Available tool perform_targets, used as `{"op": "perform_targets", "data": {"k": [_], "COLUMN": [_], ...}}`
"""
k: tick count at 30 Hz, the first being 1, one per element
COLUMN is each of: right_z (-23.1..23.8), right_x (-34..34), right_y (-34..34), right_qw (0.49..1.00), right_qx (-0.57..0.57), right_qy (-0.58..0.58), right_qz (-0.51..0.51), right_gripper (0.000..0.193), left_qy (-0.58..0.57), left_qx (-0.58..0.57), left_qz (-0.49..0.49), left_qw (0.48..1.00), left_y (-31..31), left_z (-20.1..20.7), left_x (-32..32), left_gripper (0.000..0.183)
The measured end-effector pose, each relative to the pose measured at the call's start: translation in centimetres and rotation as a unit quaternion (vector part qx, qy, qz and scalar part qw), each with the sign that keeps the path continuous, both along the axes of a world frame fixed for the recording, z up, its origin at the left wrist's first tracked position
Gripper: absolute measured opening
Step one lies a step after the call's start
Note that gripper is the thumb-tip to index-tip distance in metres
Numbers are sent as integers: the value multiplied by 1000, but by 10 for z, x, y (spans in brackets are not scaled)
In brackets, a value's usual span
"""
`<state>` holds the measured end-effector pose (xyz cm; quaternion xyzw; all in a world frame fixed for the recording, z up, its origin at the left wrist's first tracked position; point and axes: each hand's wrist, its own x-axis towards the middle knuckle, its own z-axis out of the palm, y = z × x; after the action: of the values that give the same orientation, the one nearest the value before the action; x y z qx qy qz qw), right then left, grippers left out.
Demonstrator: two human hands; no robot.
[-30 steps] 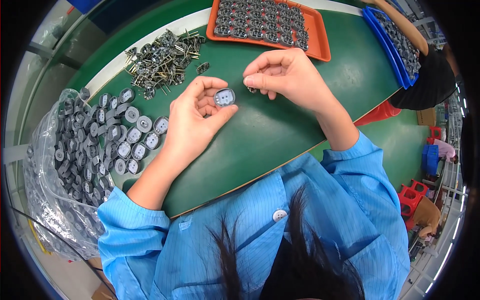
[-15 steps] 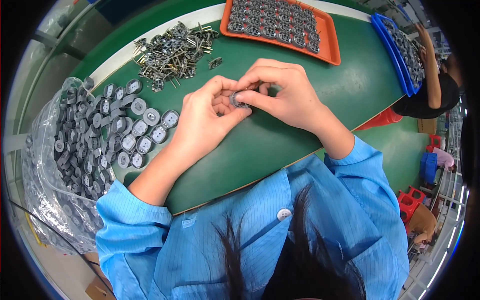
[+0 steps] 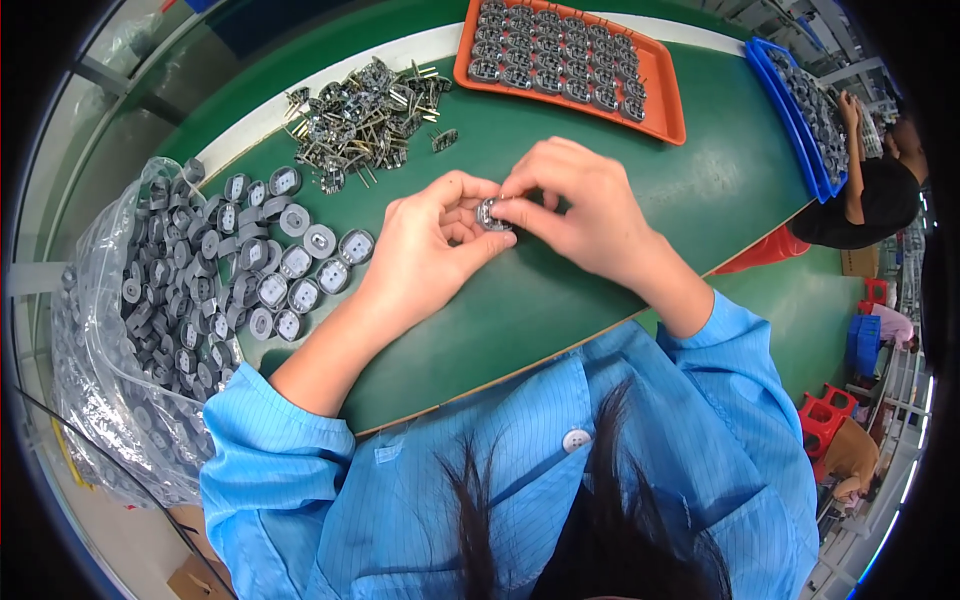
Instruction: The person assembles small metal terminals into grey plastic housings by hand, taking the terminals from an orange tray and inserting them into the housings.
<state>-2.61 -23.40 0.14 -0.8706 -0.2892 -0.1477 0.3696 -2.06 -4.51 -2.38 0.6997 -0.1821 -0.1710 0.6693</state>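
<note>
Over the green table, my left hand (image 3: 425,240) is closed around the edge of a small round grey housing (image 3: 489,214) with a circuit board showing in its open face. My right hand (image 3: 590,210) pinches at the same piece from the right, thumb and forefinger on the board side. The fingers partly hide it. Just beyond my hands lies a single small circuit board (image 3: 444,140) with pins. Behind it to the left is a heap of similar pinned circuit boards (image 3: 365,120).
Grey round housings (image 3: 180,270) spill from a clear plastic bag (image 3: 85,390) at left. An orange tray (image 3: 655,125) at the back holds rows of housings with boards. A blue tray (image 3: 790,125) of parts stands far right, near another person (image 3: 860,205). The green table's (image 3: 450,360) edge runs before me.
The view has shifted slightly. The right fingers have drawn back a little on the housing, so more of its board face shows. Both hands still hold it.
</note>
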Motion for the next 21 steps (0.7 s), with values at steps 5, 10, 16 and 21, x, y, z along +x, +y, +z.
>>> {"op": "perform_targets", "data": {"k": [5, 10, 16, 21], "right_z": [-3, 11, 7, 16], "right_x": [-11, -8, -21, -17], "right_y": [7, -2, -2, -43], "right_qw": [999, 902, 941, 978], "right_qx": [-1, 188, 137, 127], "right_qy": [-12, 388, 310, 157], "right_qz": [-35, -25, -9, -54], "right_gripper": [13, 15, 23, 17], "left_qy": [-34, -129, -273, -275], "left_qx": [81, 41, 128, 78], "left_qz": [3, 41, 44, 6], "left_qw": [996, 990, 953, 958], "left_y": [-1, -5, -8, -8], "left_z": [6, 3, 6, 4], "left_x": [-5, -6, -14, -18], "left_gripper": [32, 31, 31, 62]}}
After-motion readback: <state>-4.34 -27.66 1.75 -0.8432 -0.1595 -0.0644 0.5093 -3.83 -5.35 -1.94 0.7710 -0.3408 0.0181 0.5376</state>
